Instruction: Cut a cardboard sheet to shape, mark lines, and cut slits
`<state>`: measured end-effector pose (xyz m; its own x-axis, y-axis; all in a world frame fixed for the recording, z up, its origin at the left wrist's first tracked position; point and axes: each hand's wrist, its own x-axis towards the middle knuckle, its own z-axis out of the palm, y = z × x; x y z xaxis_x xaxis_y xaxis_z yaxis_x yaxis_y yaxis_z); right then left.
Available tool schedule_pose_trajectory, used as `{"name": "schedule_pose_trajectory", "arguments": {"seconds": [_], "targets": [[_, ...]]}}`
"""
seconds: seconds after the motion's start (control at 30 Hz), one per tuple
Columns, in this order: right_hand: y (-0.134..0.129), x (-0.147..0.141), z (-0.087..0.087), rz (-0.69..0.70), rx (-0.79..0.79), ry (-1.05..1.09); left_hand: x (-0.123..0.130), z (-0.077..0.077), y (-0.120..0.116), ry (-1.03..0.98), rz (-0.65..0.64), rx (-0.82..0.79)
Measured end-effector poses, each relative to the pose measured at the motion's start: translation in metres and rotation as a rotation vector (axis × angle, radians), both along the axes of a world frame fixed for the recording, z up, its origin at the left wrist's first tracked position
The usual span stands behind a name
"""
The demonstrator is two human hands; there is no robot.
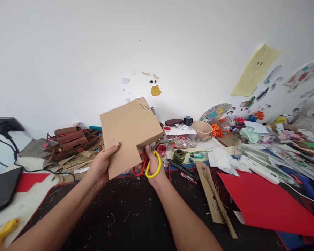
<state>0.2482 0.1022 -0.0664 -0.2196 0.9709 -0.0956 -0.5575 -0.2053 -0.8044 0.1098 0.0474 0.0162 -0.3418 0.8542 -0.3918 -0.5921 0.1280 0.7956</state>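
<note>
A piece of brown cardboard (pixel 128 129), with a square notch at its lower right and a folded edge, is held up in front of me. My left hand (pixel 102 167) grips its lower left side, thumb on the near face and fingers behind. My right hand (pixel 153 167) is at the notch, its thumb against the cardboard edge. Scissors (pixel 159 164) with one yellow and one red handle loop hang on that hand, the yellow loop around the thumb area. Their blades are hidden from view.
Below lies a dark mat (pixel 125 212) with small scraps. A brown model boat (pixel 70 141) stands at left, near a yellow tool (pixel 2 233). Red paper (pixel 269 205), cardboard strips (pixel 211 195), a utility knife (pixel 183 169), paint jars (pixel 179 156) and a beige bowl (pixel 202 128) crowd the right.
</note>
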Motion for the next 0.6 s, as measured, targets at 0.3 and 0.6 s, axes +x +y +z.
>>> {"name": "schedule_pose_trajectory", "arguments": {"seconds": [0.3, 0.6], "targets": [[-0.011, -0.001, 0.010, 0.053, 0.043, -0.071, -0.015, 0.005, 0.005, 0.010, 0.064, 0.046], [-0.011, -0.001, 0.012, 0.040, 0.086, -0.066, -0.028, -0.001, 0.012, 0.112, 0.166, 0.122]]}}
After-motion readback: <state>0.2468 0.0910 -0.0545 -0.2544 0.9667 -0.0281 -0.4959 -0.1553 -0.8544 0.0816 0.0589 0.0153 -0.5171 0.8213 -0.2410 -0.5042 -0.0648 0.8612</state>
